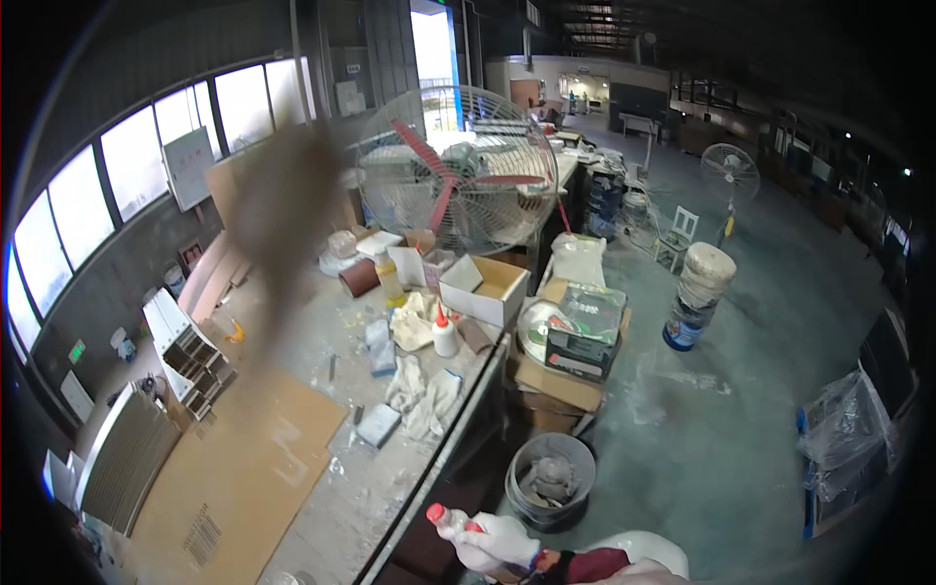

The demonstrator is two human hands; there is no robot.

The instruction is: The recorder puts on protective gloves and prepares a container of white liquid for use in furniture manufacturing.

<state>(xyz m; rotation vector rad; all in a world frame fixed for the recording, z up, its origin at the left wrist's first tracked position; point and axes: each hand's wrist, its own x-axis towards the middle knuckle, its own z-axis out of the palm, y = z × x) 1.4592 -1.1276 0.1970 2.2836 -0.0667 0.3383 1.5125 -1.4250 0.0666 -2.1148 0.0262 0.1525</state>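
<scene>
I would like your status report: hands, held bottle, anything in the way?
Right hand, white-gloved, gripping red-capped bottle; left hand not in view. Cap pointing toward table; grey bucket just beyond. Blurred brown patch hiding part of scene.

My feed comes through dim and greyish; most light is daylight from the windows (132, 174) on the left, their panes glaring almost white, with a tall doorway (436, 58) just as overexposed; the far right sinks toward black, pricked by small lamps (907, 173); a brown smear (292, 195) hangs badly out of focus; the right hand (499, 543) looks fairly clear; straight edges bow toward the dark rim.
</scene>
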